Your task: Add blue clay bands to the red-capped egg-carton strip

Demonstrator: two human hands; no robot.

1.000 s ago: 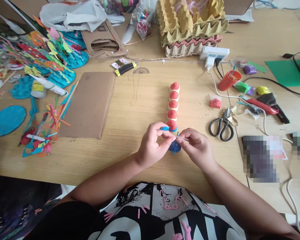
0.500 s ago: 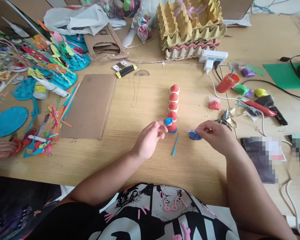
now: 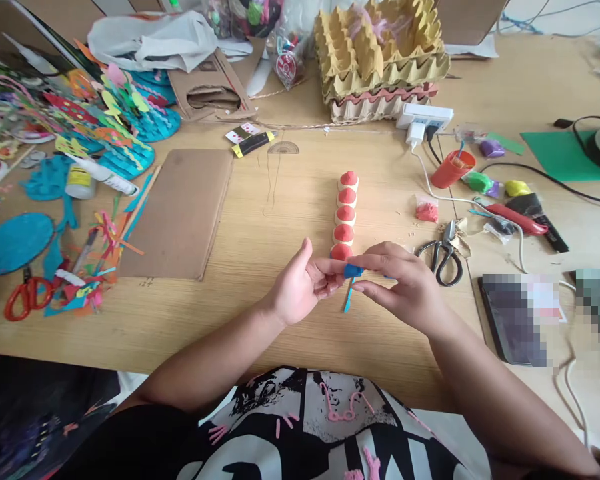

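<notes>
A small piece of blue clay [image 3: 353, 271] sits at the fingertips of my left hand [image 3: 305, 283], whose thumb points up. The fingers of my right hand [image 3: 400, 283] touch the same clay from the right, with the thumb lower and apart. Just beyond them stands an upright-lying row of egg-carton bumps [image 3: 347, 215] with red tops and pale sides; its near end is partly hidden by my fingers. Under my hands a thin blue tool [image 3: 349, 299] lies on the table. A bit of blue shows behind my right hand, mostly covered.
Black-handled scissors [image 3: 443, 257], a red cup [image 3: 453, 168] and a phone [image 3: 513, 320] are to the right. Brown cardboard [image 3: 177, 213], red-handled scissors [image 3: 27, 297] and colourful scraps lie left. Egg trays [image 3: 380, 60] are stacked at the back. A white cable runs down the right side.
My right hand has moved left from the blue packet to the clay at my left fingertips. At the far left, another person's hand has left the red-handled scissors.
</notes>
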